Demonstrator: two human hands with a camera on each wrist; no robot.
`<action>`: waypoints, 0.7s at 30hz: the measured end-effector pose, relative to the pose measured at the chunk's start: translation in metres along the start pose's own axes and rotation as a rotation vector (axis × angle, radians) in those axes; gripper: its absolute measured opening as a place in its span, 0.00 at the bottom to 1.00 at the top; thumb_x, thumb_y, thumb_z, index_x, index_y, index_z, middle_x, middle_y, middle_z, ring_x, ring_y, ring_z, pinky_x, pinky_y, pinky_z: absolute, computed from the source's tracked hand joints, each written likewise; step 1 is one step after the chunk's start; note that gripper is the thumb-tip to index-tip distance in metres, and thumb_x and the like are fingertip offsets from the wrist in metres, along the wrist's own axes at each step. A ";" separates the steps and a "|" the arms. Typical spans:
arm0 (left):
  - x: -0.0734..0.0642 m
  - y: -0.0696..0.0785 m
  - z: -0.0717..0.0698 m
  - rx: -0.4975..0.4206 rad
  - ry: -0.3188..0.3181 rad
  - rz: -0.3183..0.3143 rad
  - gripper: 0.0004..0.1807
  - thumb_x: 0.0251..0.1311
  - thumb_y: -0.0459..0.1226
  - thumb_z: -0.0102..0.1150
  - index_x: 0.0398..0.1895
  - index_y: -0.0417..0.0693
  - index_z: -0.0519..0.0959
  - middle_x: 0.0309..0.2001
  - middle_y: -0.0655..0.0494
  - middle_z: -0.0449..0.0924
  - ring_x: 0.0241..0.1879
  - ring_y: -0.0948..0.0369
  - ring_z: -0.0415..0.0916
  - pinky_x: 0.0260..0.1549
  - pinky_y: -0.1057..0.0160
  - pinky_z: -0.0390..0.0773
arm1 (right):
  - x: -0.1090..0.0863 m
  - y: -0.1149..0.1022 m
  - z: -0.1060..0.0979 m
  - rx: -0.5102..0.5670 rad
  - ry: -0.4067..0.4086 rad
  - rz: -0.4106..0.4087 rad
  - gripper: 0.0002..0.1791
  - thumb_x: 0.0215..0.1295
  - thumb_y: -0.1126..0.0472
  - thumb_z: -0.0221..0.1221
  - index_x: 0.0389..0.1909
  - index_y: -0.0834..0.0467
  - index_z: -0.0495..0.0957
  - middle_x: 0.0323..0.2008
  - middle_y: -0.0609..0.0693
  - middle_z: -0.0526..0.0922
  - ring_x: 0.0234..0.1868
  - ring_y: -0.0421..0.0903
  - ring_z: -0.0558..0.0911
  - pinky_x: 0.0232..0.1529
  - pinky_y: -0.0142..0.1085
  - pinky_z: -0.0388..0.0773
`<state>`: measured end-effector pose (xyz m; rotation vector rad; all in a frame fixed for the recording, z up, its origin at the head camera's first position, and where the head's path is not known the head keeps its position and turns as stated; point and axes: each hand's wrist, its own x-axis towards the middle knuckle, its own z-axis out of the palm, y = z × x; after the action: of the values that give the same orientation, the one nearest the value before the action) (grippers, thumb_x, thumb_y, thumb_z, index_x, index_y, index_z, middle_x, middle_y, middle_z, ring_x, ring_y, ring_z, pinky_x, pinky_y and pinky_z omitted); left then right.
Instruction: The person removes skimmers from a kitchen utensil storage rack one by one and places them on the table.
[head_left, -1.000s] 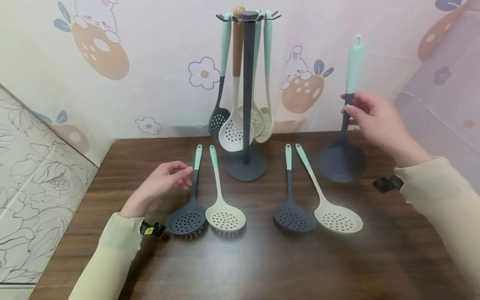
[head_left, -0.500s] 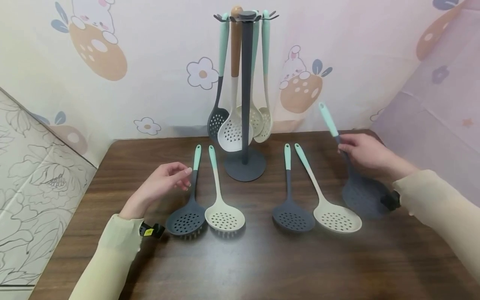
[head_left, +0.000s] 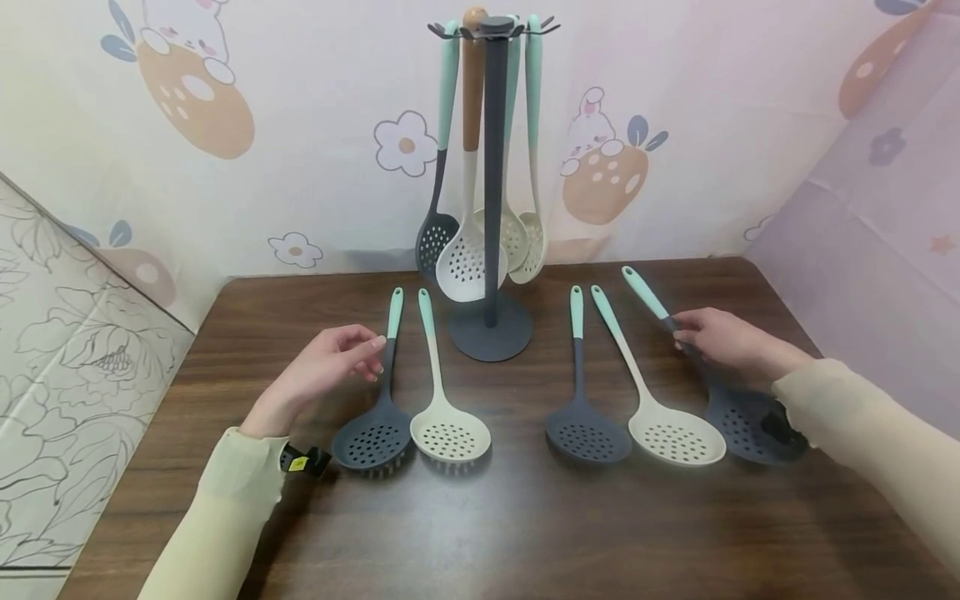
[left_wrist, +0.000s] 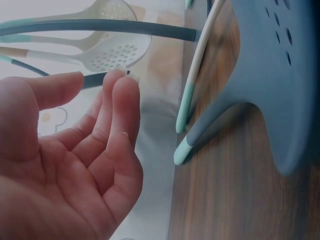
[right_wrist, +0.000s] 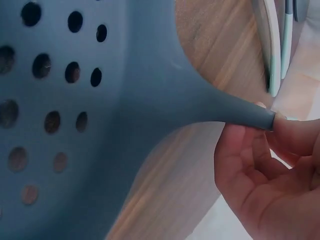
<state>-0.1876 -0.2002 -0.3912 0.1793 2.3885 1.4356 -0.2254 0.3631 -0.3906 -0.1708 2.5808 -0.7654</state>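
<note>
My right hand (head_left: 723,337) pinches the neck of a dark grey skimmer (head_left: 750,417) with a mint handle end, at the right of the table. In the right wrist view its perforated bowl (right_wrist: 75,120) fills the left side, with thumb and fingers around the neck. My left hand (head_left: 330,358) hovers with loosely bent fingers and nothing in them, close beside another dark grey skimmer (head_left: 375,437). Next to that one lies a cream skimmer (head_left: 450,433). Right of centre lie a third dark grey skimmer (head_left: 588,433) and a second cream skimmer (head_left: 675,435).
A dark rack (head_left: 491,333) with a round base stands at the back middle. From its hooks hang a white skimmer (head_left: 465,267) with a wooden handle and several mint-handled ones. A printed cloth (head_left: 322,142) covers the wall behind the brown table (head_left: 480,533).
The right hand has brought its dark grey skimmer down from upright in the air to low over the table, right of the cream skimmer. The left hand has stayed put.
</note>
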 end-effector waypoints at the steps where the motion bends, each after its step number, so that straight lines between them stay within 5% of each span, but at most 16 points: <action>1: 0.000 0.000 0.000 -0.001 0.001 -0.002 0.25 0.71 0.50 0.56 0.53 0.35 0.76 0.36 0.45 0.82 0.37 0.48 0.82 0.46 0.54 0.79 | 0.001 -0.001 0.001 -0.009 0.000 -0.002 0.21 0.76 0.65 0.46 0.64 0.74 0.65 0.38 0.57 0.78 0.35 0.51 0.76 0.35 0.42 0.73; 6: 0.000 0.000 0.000 -0.001 0.000 -0.002 0.26 0.71 0.51 0.56 0.53 0.35 0.76 0.35 0.45 0.82 0.37 0.49 0.82 0.45 0.54 0.79 | 0.004 -0.002 0.005 -0.008 -0.015 -0.005 0.22 0.76 0.65 0.47 0.64 0.74 0.65 0.40 0.59 0.79 0.36 0.52 0.76 0.36 0.44 0.74; 11: 0.001 -0.001 0.002 -0.002 -0.006 -0.003 0.27 0.70 0.52 0.56 0.53 0.35 0.75 0.35 0.45 0.83 0.37 0.50 0.82 0.45 0.52 0.79 | 0.008 -0.002 0.012 -0.103 -0.001 -0.030 0.24 0.69 0.60 0.59 0.58 0.73 0.70 0.46 0.63 0.79 0.44 0.57 0.77 0.43 0.51 0.77; 21: -0.003 -0.002 0.000 -0.009 -0.005 -0.011 0.26 0.71 0.52 0.55 0.53 0.35 0.75 0.35 0.45 0.82 0.37 0.49 0.82 0.45 0.53 0.78 | 0.017 -0.008 0.012 -0.236 0.052 -0.034 0.16 0.62 0.65 0.62 0.46 0.72 0.76 0.36 0.59 0.81 0.37 0.55 0.79 0.38 0.53 0.79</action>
<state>-0.1850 -0.2016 -0.3924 0.1662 2.3752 1.4391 -0.2347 0.3463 -0.4017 -0.2709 2.7192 -0.4807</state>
